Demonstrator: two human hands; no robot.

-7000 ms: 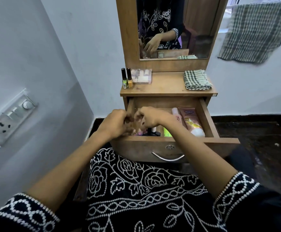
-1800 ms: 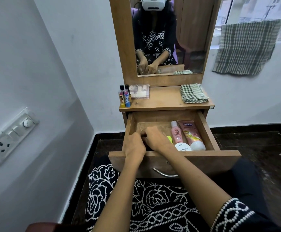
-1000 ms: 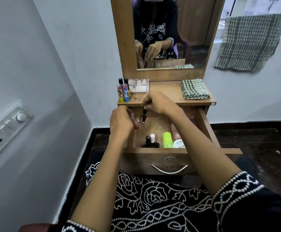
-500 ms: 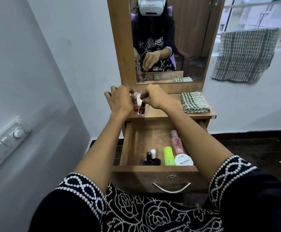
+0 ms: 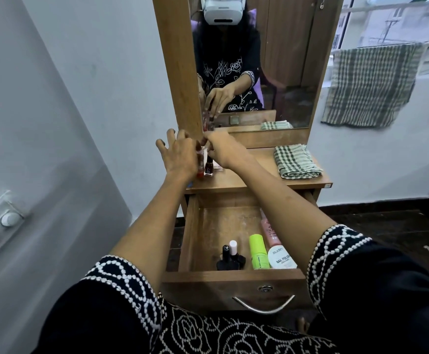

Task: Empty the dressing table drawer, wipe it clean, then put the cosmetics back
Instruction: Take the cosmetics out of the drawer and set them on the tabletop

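Observation:
The wooden drawer (image 5: 234,283) is pulled open. At its front lie dark nail polish bottles (image 5: 230,259), a green tube (image 5: 258,251), a pink tube (image 5: 269,231) and a white-capped nail polish remover (image 5: 282,257). Both hands are over the left end of the tabletop (image 5: 254,176). My left hand (image 5: 180,157) holds a red bottle (image 5: 200,173) against its thumb side, outer fingers spread. My right hand (image 5: 225,149) pinches the cap of a dark red nail polish bottle (image 5: 209,169). Both bottles touch the tabletop.
A folded checked cloth (image 5: 296,162) lies on the right of the tabletop. A tall mirror (image 5: 272,72) rises behind it. A checked towel (image 5: 372,83) hangs on a rail at the right. A switchboard (image 5: 1,221) is on the left wall.
Both hands left the drawer with one small bottle each, rose to the tabletop and lowered the bottles onto its left end. My left hand's outer fingers have spread.

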